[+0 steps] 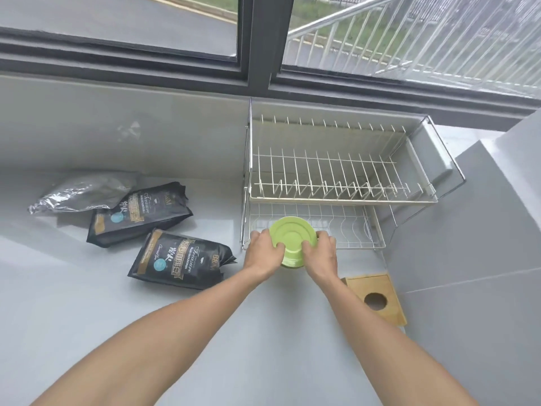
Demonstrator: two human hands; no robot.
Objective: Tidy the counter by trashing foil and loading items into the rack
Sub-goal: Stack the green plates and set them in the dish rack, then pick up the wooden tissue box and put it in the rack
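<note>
A: What's far left on the counter [87,303]?

B: A crumpled sheet of foil [85,192], lying flat near the back wall. Its right edge overlaps a black bag [140,213]. A second black bag [183,259] lies nearer, just apart from the first.

A: And the hands?

B: The left hand [263,250] and right hand [320,253] both grip a green dish [292,240], one on each side, fingers curled over its rim and thumbs pressed on the ringed face turned toward the camera. Both are closed on it.

A: Where is the dish?

B: Tilted on edge at the front left of the rack [336,197], by the lower tier's front wire. Whether it touches the wire, I cannot tell.

A: The rack itself?

B: Two wire tiers, against the wall under the window [123,22]. No dishes show in the upper slots.

A: Further right?

B: A wooden block [389,288] with a round hole, lying on the counter just right of the right wrist.
</note>
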